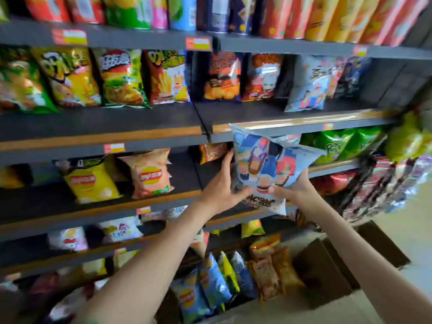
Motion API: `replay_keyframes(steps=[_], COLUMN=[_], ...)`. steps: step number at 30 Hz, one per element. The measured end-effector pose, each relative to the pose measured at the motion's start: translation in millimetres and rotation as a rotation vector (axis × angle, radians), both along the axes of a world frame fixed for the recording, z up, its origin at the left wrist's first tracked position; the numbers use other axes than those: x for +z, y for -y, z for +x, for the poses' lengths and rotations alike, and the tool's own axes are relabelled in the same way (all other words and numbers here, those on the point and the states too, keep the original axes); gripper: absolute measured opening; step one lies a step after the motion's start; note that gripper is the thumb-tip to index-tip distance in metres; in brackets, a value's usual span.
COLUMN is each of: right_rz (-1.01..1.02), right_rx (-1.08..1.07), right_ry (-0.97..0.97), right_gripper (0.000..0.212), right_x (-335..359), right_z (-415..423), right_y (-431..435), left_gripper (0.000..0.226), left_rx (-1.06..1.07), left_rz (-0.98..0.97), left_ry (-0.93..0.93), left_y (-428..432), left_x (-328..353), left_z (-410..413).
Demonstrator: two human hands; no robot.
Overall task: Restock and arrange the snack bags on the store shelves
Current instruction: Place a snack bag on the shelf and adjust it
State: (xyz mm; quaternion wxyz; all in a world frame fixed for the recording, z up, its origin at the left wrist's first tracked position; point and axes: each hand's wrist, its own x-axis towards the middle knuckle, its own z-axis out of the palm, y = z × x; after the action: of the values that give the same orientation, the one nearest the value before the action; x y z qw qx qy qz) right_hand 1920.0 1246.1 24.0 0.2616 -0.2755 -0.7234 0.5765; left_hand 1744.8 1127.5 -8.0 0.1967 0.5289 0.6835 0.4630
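Light-blue cartoon snack bag [268,164] sits tilted in mid-air before the shelves, its top corner by the shelf lip [315,122]. The left hand [219,183] grips its side and the right hand [292,190] pinches its bottom. Pushed up carelessly, it could snag that lip or topple the matching leaning bag [311,83] above.
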Motion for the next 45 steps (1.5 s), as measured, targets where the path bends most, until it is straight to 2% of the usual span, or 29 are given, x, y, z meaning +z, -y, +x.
replay_keyframes(steps=[3,5,7,9,12,14,16,17,19,21,22,24,25,27,29,31,33,34,36,41,44,45], right_rz=[-0.020,-0.026,-0.072,-0.140,-0.181,-0.163,-0.023,0.108,0.555,1.047,1.224,1.448,1.521,1.598,1.653,1.712,1.704,1.677,1.649,1.617,1.619,1.622], right_rx=[-0.096,-0.142,-0.171,-0.160,-0.159,-0.204,-0.363,-0.477,-0.666,-0.664,-0.597,-0.499,-0.516,-0.569,-0.551,-0.462,-0.362,-0.328,-0.311,-0.367,-0.378,-0.378], right_ry=[-0.052,-0.108,-0.162,-0.194,-0.162,-0.120,-0.050,-0.004,0.170,0.377,0.480,0.585,0.606,0.667,0.703,0.685,0.650,0.641,0.580,0.339,0.254,0.216], right_gripper=[0.066,0.061,0.072,0.083,0.082,0.093,0.110,0.117,0.127,0.128,0.126,0.123,0.120,0.113,0.111,0.118,0.131,0.135,0.130,0.094,0.089,0.089], right_x=[18,24,23,23,18,17,23,28,38,45,51,63,73,88,97,100,98,97,94,79,72,71], right_z=[56,83,103,113,120,122,122,123,127,129,126,118,113,107,102,94,84,79,70,55,51,51], right_y=[-40,-67,-99,-127,-166,-192,-214,-225,-246,-263,-266,-267,-264,-268,-276,-289,-308,-318,-336,-372,-396,-405], left_gripper=[0.099,0.100,0.106,0.113,0.116,0.115,0.114,0.113,0.111,0.112,0.113,0.116,0.116,0.113,0.098,0.075,0.044,0.037,0.034,0.035,0.039,0.039], left_rx=[-0.114,-0.161,-0.171,-0.196,-0.255,-0.224,-0.166,-0.139,-0.082,-0.037,-0.033,-0.011,0.015,0.075,0.140,0.205,0.273,0.301,0.354,0.475,0.555,0.588], left_rz=[0.030,0.063,0.065,0.050,0.015,-0.005,-0.003,0.005,0.018,0.072,0.120,0.213,0.244,0.289,0.318,0.327,0.359,0.367,0.376,0.387,0.431,0.496], left_ry=[-0.010,-0.095,-0.191,-0.170,-0.120,-0.235,-0.418,-0.529,-0.782,-1.040,-1.147,-1.246,-1.268,-1.367,-1.525,-1.608,-1.621,-1.604,-1.619,-1.748,-1.837,-1.805], left_y=[-57,-89,-122,-154,-198,-226,-250,-261,-283,-301,-308,-319,-324,-330,-333,-336,-342,-345,-355,-375,-372,-371], left_x=[18,27,32,37,43,48,57,62,73,81,83,82,85,93,101,108,112,114,115,105,95,92], left_z=[43,62,75,82,87,88,90,91,90,91,92,95,96,94,95,100,106,109,113,110,108,105])
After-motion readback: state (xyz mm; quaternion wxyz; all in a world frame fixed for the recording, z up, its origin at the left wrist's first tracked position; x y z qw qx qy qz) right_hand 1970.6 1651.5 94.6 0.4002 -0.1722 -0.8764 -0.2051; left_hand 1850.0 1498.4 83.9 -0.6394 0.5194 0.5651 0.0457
